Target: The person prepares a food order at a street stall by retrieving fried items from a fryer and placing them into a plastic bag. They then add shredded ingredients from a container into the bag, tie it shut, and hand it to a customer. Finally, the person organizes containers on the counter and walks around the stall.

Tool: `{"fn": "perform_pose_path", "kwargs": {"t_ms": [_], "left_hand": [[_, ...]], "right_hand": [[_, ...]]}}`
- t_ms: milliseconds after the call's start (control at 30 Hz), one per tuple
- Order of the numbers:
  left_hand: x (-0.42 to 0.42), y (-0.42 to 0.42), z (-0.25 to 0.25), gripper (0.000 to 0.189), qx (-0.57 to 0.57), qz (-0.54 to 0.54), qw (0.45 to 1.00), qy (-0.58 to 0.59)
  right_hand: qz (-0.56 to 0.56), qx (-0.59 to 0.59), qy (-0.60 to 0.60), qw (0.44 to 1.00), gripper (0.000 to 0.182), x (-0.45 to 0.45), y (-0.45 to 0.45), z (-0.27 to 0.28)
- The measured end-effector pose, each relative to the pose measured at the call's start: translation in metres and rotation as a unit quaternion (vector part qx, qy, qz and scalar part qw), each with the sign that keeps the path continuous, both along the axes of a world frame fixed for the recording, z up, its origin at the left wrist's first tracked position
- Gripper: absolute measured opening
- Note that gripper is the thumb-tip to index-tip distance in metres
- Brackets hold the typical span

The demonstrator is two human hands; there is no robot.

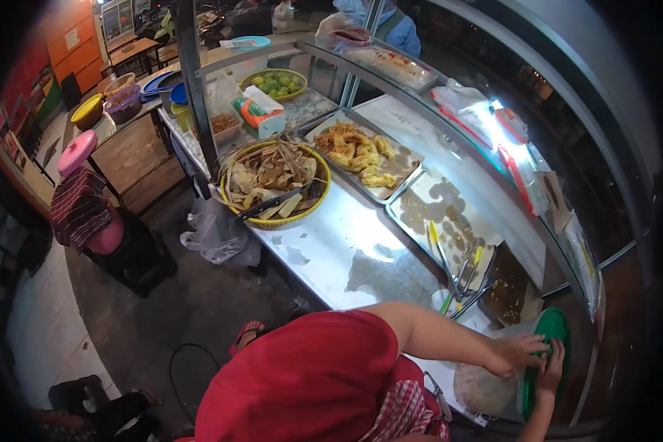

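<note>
My left hand (pixel 516 354) reaches across from the red sleeve and holds a green plastic lid (pixel 558 329), its fingers spread over it. My right hand (pixel 550 369) comes in from the bottom edge and grips the same lid, close beside the left. Under the lid is a see-through plastic tub (pixel 483 389) with pale contents that I cannot make out. The lid lies on or against the tub's top; whether it is fastened is not visible. Tongs with yellow tips (pixel 442 251) rest on a greasy metal tray (pixel 420 212) beyond my left forearm.
Fried food (pixel 359 152) lies on a paper-lined tray (pixel 400 188). A yellow-rimmed basket (pixel 327 190) holds dried husks or leaves. Green citrus fruits (pixel 279 84) fill another basket. A glass case frame (pixel 475 130) borders the counter (pixel 337 221). A pink-lidded bucket (pixel 77 152) stands left.
</note>
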State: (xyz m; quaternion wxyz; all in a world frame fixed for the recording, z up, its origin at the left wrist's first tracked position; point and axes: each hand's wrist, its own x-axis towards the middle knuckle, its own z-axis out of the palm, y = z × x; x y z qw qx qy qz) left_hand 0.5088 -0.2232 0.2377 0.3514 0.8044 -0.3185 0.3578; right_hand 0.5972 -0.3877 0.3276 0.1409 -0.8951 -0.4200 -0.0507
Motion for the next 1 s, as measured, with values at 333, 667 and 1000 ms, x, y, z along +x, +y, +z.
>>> {"fn": "perform_pose_path", "kwargs": {"t_ms": [333,667,1000], "left_hand": [[-0.256,0.192,-0.099,0.034,-0.263,0.010,0.896,0.358],[-0.511,0.341,-0.138,0.033,-0.777,0.205,0.495,0.332],[-0.498,0.396,-0.133,0.039,-0.727,0.211,0.524,0.391]], "right_hand": [[0.109,0.281,0.248,0.921,0.032,-0.156,0.122,0.018],[0.007,0.204,0.620,0.758,0.039,-0.245,0.383,-0.178],[-0.297,0.500,0.192,0.791,0.033,-0.166,0.371,-0.272]]}}
